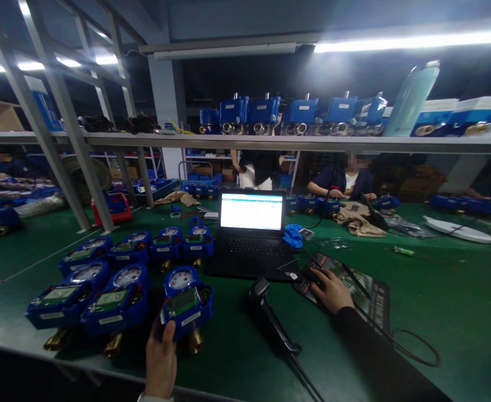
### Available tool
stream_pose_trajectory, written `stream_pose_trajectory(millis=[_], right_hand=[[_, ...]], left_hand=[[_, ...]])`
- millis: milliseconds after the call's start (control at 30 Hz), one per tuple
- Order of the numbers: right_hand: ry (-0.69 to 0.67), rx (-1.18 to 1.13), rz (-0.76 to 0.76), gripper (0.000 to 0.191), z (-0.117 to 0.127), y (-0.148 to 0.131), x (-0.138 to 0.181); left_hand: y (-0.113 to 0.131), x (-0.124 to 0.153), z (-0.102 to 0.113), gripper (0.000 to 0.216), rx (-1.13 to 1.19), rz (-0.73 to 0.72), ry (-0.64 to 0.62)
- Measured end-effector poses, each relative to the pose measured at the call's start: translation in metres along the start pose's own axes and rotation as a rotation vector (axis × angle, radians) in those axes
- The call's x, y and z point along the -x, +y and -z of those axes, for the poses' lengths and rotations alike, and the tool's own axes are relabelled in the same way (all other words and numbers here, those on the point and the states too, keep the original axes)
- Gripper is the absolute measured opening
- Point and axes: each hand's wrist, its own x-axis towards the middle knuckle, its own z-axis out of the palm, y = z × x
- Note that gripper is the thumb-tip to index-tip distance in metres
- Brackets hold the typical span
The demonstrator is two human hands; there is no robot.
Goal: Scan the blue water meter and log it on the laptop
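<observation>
A blue water meter (186, 301) with a round dial, a small green screen and brass fittings sits near the desk (438, 301) front edge. The left hand (161, 363) pinches its lower corner, thumb on top. Farther right, the right hand (328, 289) lies curled over a black mouse (312, 275) on a dark mousepad (371, 298).
</observation>
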Motion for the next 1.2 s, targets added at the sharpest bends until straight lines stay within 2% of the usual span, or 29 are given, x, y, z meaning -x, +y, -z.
stream_pose_trajectory(millis=[567,733,1200], right_hand=[[-0.03,0.002,-0.035,0.041,0.0054,-0.0022,0.0004],[-0.049,0.017,-0.058,0.042,0.0051,-0.0024,0.0003],[-0.006,0.028,-0.015,0.04,0.0007,-0.001,0.0016]], left_hand=[[-0.0002,0.0008,0.0027,0.075,0.023,0.026,-0.012],[-0.0006,-0.0004,0.0003,0.077,0.032,-0.012,-0.012],[-0.0011,0.0009,0.0011,0.076,0.023,-0.007,-0.022]])
